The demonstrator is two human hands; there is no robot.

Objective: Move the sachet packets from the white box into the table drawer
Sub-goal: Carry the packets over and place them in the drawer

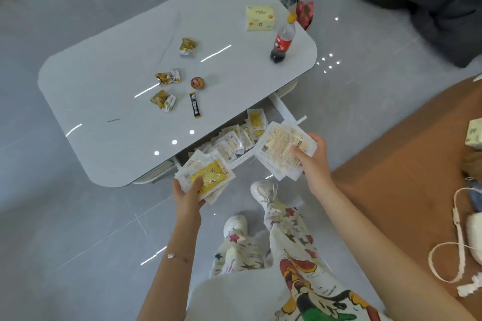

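The table drawer (283,107) stands pulled out under the near edge of the white table (104,91), with several sachet packets (234,141) lying inside it. My left hand (189,195) grips a stack of sachet packets (208,177), yellow face up, over the drawer's left front corner. My right hand (313,156) holds a second, larger stack of sachets (280,148), printed back up, over the drawer's right front. A pale yellow-white box (260,18) sits at the table's far right.
On the table lie three gold snack packs (163,101), a black stick sachet (195,105), a small round tub (197,83) and a cola bottle (283,39). A brown sofa (391,164) is at the right. My legs and white shoes (263,190) are below the drawer.
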